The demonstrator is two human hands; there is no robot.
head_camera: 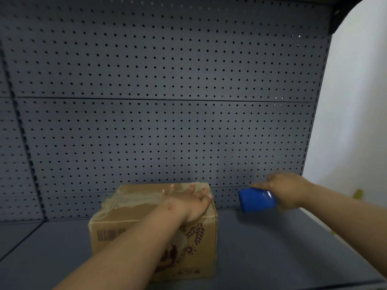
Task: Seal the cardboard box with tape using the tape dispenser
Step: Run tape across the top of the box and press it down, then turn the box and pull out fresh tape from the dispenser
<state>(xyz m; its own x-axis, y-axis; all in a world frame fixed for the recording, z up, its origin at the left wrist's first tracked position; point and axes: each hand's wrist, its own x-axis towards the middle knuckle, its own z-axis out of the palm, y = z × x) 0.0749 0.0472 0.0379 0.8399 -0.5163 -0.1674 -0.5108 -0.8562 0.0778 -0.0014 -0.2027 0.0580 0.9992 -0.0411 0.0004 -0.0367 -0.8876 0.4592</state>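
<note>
Pressing flat on the cardboard box (129, 218): left hand (189, 203) is palm-down on the box top, fingers spread and extended toward the box's far-right corner, nothing grasped, grip fully open. Forearm crosses over the box's front face, hiding part of the print.

Box sits on a dark grey shelf (261, 248), far edge close to the pegboard back panel (167, 80); can't tell if touching. Box flaps look closed. Clear tape (134, 200) w/ wrinkled, torn edges runs across the box top, from the left edge toward the hand. Box front has a barcode at the left, brown wheat-ear print at the right, more print lower down, partly hidden by the arm.

Right hand (288, 190) is right of the box, apart from it, above the shelf, near the pegboard. Grip closed around the blue tape dispenser (256, 199); blue body sticks out from the hand toward the box. Dispenser not touching the box, clear gap between them. Hand + dispenser are motion-blurred, so the tape roll, blade and exact finger placement aren't readable; can't tell if tape is pulled out.

Right of the pegboard is a pale wall (356, 101). Small yellow-green obj (358, 193) by the wall, beyond the right forearm, too blurred to ID.
</note>
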